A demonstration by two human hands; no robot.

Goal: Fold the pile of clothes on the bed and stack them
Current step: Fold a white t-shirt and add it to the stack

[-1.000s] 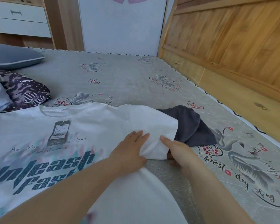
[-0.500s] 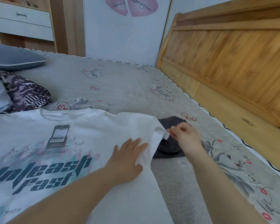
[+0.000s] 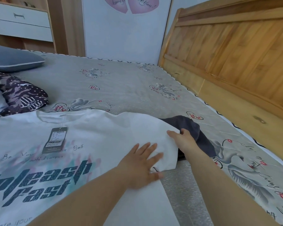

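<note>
A white T-shirt (image 3: 91,144) with dark "Unleash Fast" print and a hang tag (image 3: 55,139) lies spread face up on the bed. My left hand (image 3: 137,167) presses flat on it, fingers spread, just by the right sleeve. My right hand (image 3: 182,140) holds that sleeve's outer edge, with the thumb on top of the cloth and the fingers behind it. A dark grey garment (image 3: 201,139) lies crumpled under and beyond the sleeve, partly hidden by the sleeve and my right hand.
The grey flower-printed bed sheet (image 3: 121,82) stretches away ahead. A wooden headboard (image 3: 235,54) runs along the right side. At the left lie a blue-grey pillow (image 3: 11,59) and a dark patterned cushion (image 3: 21,95). White drawers (image 3: 21,22) stand at the back left.
Half a second ago my right hand pinched the sleeve drawn to a narrow tip. Now the sleeve lies wider over the dark garment, and my left hand has slid toward its hem.
</note>
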